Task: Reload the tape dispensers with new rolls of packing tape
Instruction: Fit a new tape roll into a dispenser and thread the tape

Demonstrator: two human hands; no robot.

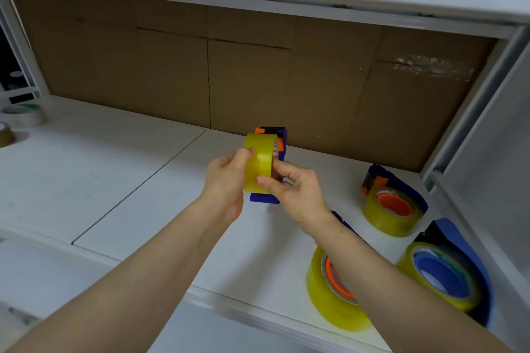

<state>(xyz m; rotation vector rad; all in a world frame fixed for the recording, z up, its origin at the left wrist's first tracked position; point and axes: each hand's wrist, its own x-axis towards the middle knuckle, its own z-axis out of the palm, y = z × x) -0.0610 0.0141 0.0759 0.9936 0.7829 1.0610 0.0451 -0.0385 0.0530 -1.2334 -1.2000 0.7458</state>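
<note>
I hold a yellowish roll of packing tape [259, 162] upright over the white table [114, 169], mounted on a blue and orange dispenser [276, 140] that shows behind and below it. My left hand [226, 180] grips the roll from the left, thumb on its outer face. My right hand [289, 188] pinches the roll's near edge and covers the dispenser's handle. At the right lie three more blue dispensers with tape rolls: one far right [393, 209], one under my right forearm [334, 292], one near the edge [443, 275].
A brown cardboard panel [229, 71] backs the table under a white shelf frame. At the far left stand two more tape rolls [24, 116]. A white post [470, 112] borders the right side. The table's front edge runs below my forearms.
</note>
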